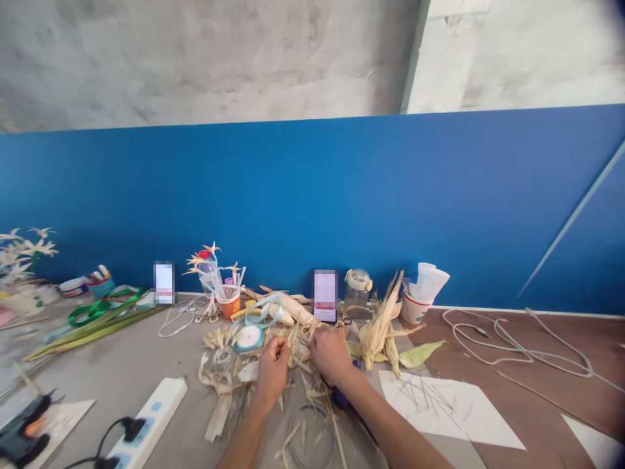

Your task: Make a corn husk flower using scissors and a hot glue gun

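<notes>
My left hand (273, 368) is closed in a pinch, with a thin pale-green strip of corn husk (293, 340) at its fingertips. Just to its right, my right hand (333, 355) curls down over the pile; the back of the hand hides its fingertips and whatever they grip. Dry husk scraps (222, 381) lie scattered around both hands. A roll of light-blue ribbon (249, 338) is left of my left hand, and whole corn husks (378, 326) stand bunched to the right. A dark-blue object (342, 397) is partly covered by my right forearm.
A power strip (159, 407) and a black glue gun (24, 430) lie at the left front. Phones (325, 294), a clear jar (358, 290) and paper cups (416, 306) line the blue partition (312, 195). Thin wires rest on white paper (449, 410); a white cable (517, 352) coils at right.
</notes>
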Motion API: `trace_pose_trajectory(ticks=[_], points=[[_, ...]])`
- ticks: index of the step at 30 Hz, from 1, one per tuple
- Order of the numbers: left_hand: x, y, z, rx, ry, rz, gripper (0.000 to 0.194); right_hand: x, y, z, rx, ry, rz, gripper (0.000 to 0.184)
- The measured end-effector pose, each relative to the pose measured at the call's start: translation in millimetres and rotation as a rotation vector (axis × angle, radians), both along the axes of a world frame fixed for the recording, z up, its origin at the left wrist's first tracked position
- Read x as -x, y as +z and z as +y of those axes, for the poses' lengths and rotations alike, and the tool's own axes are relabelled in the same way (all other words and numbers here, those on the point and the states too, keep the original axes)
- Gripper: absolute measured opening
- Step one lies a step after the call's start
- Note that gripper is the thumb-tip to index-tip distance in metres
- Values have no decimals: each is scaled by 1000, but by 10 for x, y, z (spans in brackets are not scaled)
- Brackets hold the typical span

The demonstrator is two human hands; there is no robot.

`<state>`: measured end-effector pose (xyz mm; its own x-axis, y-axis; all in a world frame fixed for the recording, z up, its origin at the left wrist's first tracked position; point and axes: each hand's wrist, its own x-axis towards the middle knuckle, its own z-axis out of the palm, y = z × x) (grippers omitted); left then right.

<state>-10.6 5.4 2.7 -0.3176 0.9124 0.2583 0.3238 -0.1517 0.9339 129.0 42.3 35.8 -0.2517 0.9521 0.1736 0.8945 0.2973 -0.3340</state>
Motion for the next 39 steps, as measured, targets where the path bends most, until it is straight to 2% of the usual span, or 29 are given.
trace_pose_trajectory(ticks=[6,10,12,14,15,19,24,29,32,34,36,39], points=[[30,-36,28,29,-9,-34,27,-75,268,336,-134,-164,252,29],[37,-41,33,39,-7,-33,28,-148,286,324,-159,-110,316,36],[30,-35,29,38,-10,-27,28,-208,226,187,-48,-31,229,30],[19,-30,23,40,-12,-12,26,-268,155,14,112,18,46,26],[13,-29,20,42,-11,-2,25,-291,125,-68,131,50,-37,26],[0,-33,16,39,-5,30,25,-313,83,-261,162,96,-245,27],[11,-33,24,31,-11,27,25,-248,112,-249,143,139,-301,32],[25,-28,33,37,-3,19,25,-199,83,-227,139,136,-320,30],[36,-29,33,30,17,20,26,-213,83,-208,127,99,-250,29],[44,-26,30,13,41,20,26,-244,104,-179,112,28,-131,32],[53,-15,24,-3,62,23,25,-277,136,-146,94,-9,69,36],[62,15,12,-29,92,21,27,-292,164,-135,163,73,452,38]])
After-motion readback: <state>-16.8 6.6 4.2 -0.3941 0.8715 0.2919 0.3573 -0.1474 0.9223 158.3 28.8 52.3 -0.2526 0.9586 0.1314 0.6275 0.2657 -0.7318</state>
